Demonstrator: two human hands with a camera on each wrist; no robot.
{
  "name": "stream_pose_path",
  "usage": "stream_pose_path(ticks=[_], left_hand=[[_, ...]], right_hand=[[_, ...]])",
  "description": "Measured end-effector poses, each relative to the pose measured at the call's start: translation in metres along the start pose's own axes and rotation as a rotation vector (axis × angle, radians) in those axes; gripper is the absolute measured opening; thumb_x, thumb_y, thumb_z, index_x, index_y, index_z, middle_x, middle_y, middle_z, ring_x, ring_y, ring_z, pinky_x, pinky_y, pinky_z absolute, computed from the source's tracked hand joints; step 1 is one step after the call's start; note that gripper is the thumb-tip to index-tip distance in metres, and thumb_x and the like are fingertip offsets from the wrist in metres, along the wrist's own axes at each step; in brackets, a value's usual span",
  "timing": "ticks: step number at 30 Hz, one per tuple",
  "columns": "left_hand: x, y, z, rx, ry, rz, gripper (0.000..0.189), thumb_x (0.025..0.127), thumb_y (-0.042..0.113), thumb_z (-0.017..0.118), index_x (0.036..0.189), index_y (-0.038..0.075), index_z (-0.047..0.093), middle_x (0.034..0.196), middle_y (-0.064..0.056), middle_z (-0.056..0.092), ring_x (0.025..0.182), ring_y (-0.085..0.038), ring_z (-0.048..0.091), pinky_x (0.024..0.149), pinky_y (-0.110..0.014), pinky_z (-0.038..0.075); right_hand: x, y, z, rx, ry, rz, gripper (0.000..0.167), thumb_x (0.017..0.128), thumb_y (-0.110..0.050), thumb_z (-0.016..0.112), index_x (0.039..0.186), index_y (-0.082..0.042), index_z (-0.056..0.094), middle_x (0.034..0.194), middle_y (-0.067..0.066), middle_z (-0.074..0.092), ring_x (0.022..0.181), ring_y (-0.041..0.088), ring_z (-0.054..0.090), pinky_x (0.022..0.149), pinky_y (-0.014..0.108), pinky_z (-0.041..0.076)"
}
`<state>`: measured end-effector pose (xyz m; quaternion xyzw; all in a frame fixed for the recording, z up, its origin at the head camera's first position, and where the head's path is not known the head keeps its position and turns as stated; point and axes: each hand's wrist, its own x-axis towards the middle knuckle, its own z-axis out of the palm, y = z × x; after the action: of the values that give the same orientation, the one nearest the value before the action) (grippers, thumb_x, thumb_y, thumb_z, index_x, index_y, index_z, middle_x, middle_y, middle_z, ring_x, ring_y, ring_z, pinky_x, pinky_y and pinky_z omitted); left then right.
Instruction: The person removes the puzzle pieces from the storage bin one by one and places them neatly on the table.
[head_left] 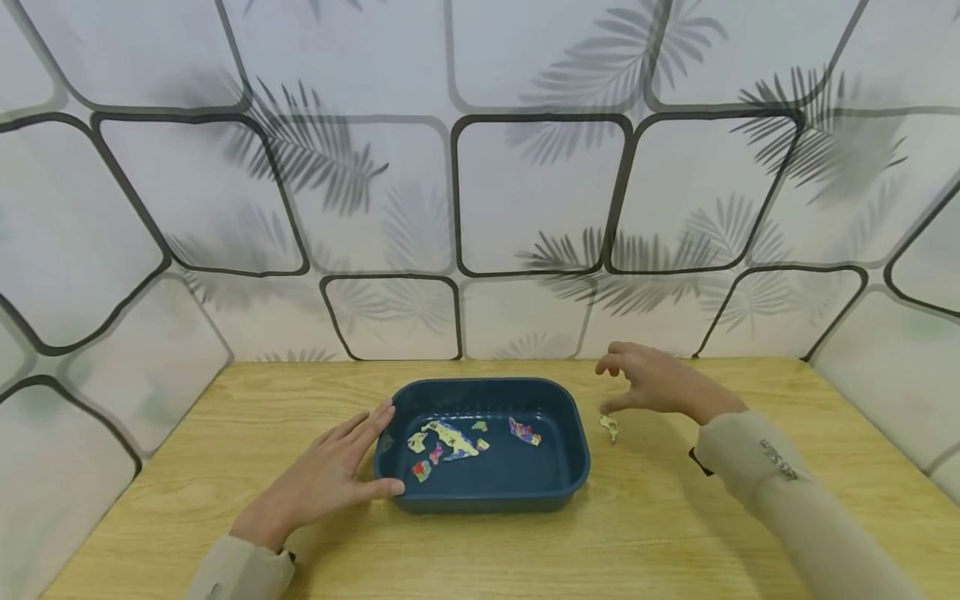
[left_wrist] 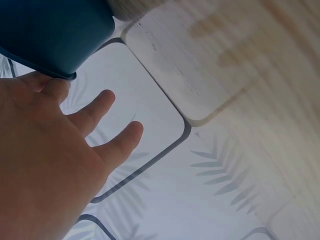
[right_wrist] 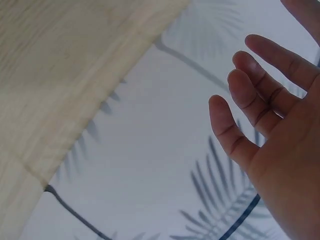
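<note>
A: Left sleeve [head_left: 240,575] is closest to the lens, pale beige, off the near-left of the blue tray [head_left: 483,505].

B: Left hand [head_left: 322,479]?

A: On the tray's left end. Thumb straight on the near-left rim, fingers extended to the far-left rim. Spread wide, touching rather than gripping. Left wrist view: two fingers point past the tray, apart from each other.

B: Tray contents, left to right?

A: Left end: pale cutout [head_left: 417,442], red-and-green cutout [head_left: 422,472] on the near side, small pink cutout [head_left: 437,453], then the long cream-and-blue cutout [head_left: 453,440]. Toward tray middle: green scrap [head_left: 479,426], with a whitish scrap [head_left: 482,445] on its near side. Right half: multicoloured cutout [head_left: 524,431].

B: Right of tray?

A: Cream piece [head_left: 609,427], outside, just beyond the right wall. Right hand [head_left: 660,383] is right there too: thumb tip at the piece's top edge, can't tell if it's contact. Fingers loosely bent, clear gap to the thumb, no grip on anything. Right wrist view agrees: fingers half extended.

B: Rest?

A: Right sleeve [head_left: 787,492], dark lettering, well right of tray. Wood table [head_left: 525,550] under tray. Leaf-print wall [head_left: 525,192] behind it.
</note>
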<state>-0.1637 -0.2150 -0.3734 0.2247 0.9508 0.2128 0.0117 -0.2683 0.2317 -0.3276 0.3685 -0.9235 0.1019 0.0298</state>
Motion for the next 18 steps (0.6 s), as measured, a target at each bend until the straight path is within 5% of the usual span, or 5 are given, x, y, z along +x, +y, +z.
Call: stream_pose_path(ticks=[18], left_hand=[[0.0, 0.001, 0.0, 0.013, 0.01, 0.003, 0.095, 0.092, 0.059, 0.066, 0.162, 0.008, 0.026, 0.166, -0.011, 0.025, 0.145, -0.045, 0.032, 0.107, -0.075, 0.028]], right_hand=[[0.033, -0.044, 0.001, 0.012, 0.001, -0.139, 0.039, 0.083, -0.027, 0.086, 0.11, -0.005, 0.07, 0.097, 0.003, 0.057, 0.084, 0.02, 0.059, 0.073, 0.038, 0.053]])
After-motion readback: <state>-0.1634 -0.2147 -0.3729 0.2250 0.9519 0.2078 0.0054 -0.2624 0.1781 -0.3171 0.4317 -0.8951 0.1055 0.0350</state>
